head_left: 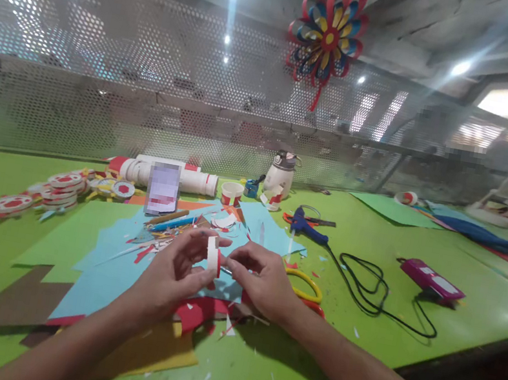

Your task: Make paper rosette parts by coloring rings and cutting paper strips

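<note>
Head view: left hand (173, 274) and right hand (262, 283) both pinch a red-white strip (213, 256) above blue paper (95, 280) on the counter (488, 283); scissors (308, 285) lie beside the right hand.

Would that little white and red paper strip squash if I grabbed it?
Probably yes: the paper strip looks thin and bendy, curled between the left hand and the right hand. It likely weighs almost nothing, like the cut scraps nearby. Because it is curled, it might roll a little if nudged.
</note>
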Demonstrator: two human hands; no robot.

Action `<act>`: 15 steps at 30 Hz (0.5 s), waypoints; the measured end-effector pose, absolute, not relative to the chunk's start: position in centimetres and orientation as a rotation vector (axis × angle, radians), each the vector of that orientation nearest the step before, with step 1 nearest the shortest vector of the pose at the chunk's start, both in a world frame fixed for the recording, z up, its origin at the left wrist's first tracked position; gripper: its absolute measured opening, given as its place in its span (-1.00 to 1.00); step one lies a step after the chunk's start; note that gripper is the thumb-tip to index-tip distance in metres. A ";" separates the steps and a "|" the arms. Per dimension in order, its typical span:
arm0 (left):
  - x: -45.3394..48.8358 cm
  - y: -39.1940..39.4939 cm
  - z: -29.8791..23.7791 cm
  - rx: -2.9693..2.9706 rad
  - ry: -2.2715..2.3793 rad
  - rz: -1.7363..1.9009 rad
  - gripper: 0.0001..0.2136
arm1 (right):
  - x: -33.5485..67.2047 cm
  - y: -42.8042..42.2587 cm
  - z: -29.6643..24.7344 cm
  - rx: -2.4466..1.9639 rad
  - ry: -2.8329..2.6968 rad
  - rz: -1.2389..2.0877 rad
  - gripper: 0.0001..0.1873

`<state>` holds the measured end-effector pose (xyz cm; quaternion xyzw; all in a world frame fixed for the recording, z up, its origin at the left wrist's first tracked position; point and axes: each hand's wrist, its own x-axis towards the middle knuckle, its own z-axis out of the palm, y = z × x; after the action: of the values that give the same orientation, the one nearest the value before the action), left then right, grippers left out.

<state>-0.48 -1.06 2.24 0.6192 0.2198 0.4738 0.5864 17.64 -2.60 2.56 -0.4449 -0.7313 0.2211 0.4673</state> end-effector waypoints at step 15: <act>-1.8 -0.4 3.7 1.409 0.528 1.051 -0.66 | 22.0 -2.9 6.4 -1.357 -2.212 0.216 -0.85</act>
<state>-1.81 -0.39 3.70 0.6097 0.2285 0.4549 0.6075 21.99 -2.90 6.39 -0.5023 -0.8190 0.0798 0.2656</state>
